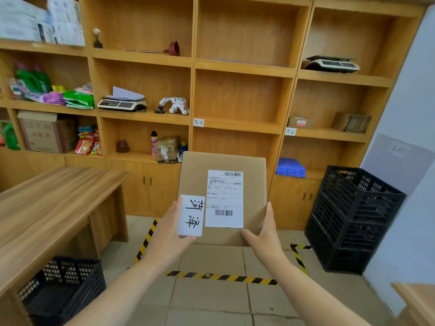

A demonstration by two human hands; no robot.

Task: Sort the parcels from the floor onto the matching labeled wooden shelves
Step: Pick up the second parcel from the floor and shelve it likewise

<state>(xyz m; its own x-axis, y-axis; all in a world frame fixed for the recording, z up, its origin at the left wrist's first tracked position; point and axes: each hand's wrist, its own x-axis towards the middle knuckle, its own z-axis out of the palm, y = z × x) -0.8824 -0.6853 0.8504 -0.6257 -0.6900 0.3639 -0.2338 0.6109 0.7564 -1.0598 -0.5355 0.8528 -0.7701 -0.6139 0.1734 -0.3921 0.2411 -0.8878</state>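
I hold a cardboard parcel (221, 184) in the centre of the frame, lifted in front of the wooden shelves (240, 67). My left hand (170, 229) grasps its lower left edge, partly behind a handwritten white tag (191, 215). My right hand (263, 231) grasps the lower right corner. A printed shipping label (224, 198) faces me. Small paper labels (198, 122) are on the shelf edges above the parcel.

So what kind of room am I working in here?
Probably a small parcel sorting or storeroom: wooden shelves with handwritten labels, a cardboard parcel with a shipping label held in both hands, and weighing scales.
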